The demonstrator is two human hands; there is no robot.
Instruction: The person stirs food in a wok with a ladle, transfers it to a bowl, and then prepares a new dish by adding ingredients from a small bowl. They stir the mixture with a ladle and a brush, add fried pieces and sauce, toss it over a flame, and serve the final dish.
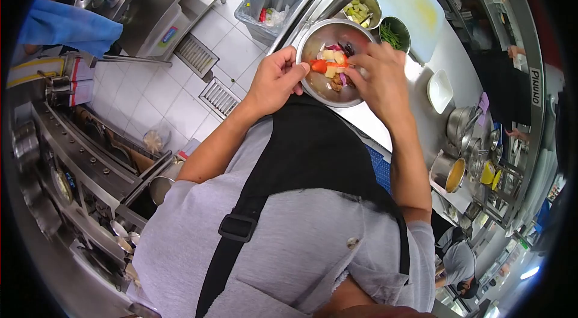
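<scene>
A round metal bowl (311,43) sits just in front of my black apron, at the edge of the steel counter. Inside it lie chopped pieces (330,66) in red, pale yellow, purple and brown. My left hand (276,79) grips the bowl's left rim, its thumb over the edge. Above the bowl's right side, my right hand (383,77) has curled fingers, thumb and fingertips close together at the chopped pieces. What those fingertips pinch is too small to make out. Just beyond stand a metal container of pale green chunks (365,10) and another of thin green slices (392,34).
A pale cutting board (415,8) lies at the counter's far end, and a white dish (440,90) to the right. Pots, one with orange liquid (456,175), crowd the lower right. A lined grey bin (256,2) stands on the floor. Another person (460,255) is at lower right.
</scene>
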